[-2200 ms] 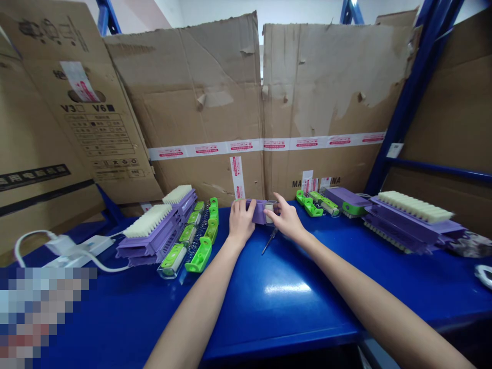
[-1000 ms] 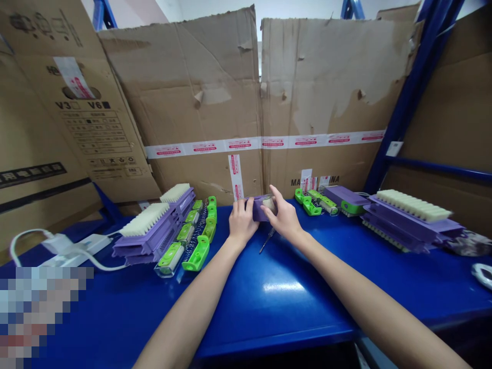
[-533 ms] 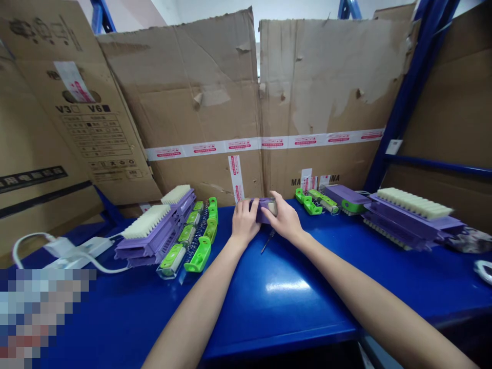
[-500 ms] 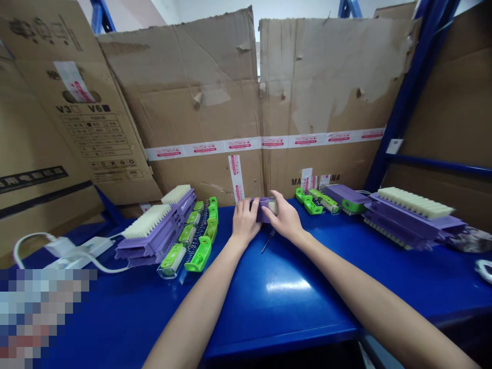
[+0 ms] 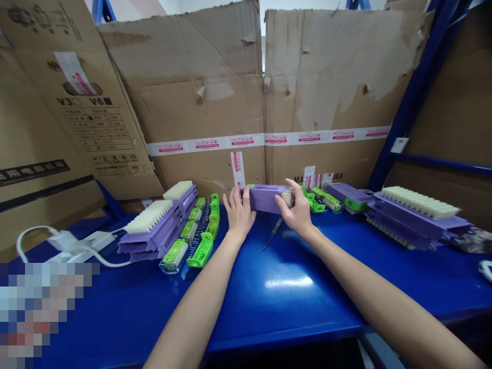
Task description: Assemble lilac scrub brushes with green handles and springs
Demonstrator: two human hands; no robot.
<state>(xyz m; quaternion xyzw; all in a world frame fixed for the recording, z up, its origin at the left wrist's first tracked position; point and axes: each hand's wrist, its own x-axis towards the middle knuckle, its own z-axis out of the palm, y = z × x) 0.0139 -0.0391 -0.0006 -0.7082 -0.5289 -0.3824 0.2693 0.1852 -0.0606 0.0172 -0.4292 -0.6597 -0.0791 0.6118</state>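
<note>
A purple plastic housing with vent slots along its top spans the space between my two hands, in front of the cardboard. My left hand is at its left end, index finger and thumb against it and the other fingers spread. A little green shows at that end. My right hand grips the right end between thumb and fingers, around a pale block under a clear cover. Below the housing a thin screwdriver lies on the blue table.
At left stand purple housings with white brushes, green-topped blocks, springs and green caps. More purple housings are at right. A white power strip lies far left; cardboard walls the back.
The purple housing now shows more of its length between my hands, which have moved apart. My left fingers have spread. The screwdriver is more exposed, and the view has shifted slightly.
</note>
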